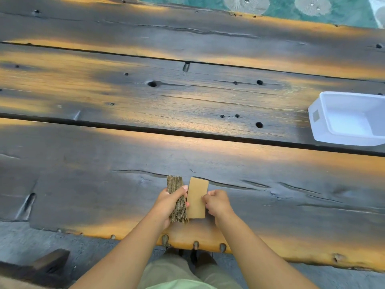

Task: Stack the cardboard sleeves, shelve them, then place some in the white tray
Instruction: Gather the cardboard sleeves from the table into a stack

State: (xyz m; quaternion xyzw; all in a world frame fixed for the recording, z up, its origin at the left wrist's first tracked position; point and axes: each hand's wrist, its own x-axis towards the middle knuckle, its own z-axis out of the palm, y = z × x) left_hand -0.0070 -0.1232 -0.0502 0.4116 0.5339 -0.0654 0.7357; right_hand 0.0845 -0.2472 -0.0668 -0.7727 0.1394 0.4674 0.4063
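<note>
Low in the centre of the frame, our left hand [169, 202] clamps a pack of flattened brown corrugated cardboard sleeves [177, 200] on edge, thumb across the fluted ends and fingers wrapped behind. Just beside it, our right hand [216, 204] pinches a single smooth tan cardboard sleeve [196, 198] by its right edge, flat face towards us and touching the pack's side.

We judge the step in hand to be stacking: joining this single sleeve to the pack. To do it well, we should press its face flush against the pack, then tap the lower edges on the dark, weathered wooden plank table [187, 101] so the ends come level, since the ribbed ends look slightly fanned at the bottom.

The pack shows fine wavy fluting; the single sleeve is matte and plain, with a slightly tapered outline. The table is rough, cracked and pitted with knot holes. At the right edge of the frame, well apart from our hands, sits the empty white rectangular plastic tray [325, 105], glossy with rounded corners. No shelf shows here.
</note>
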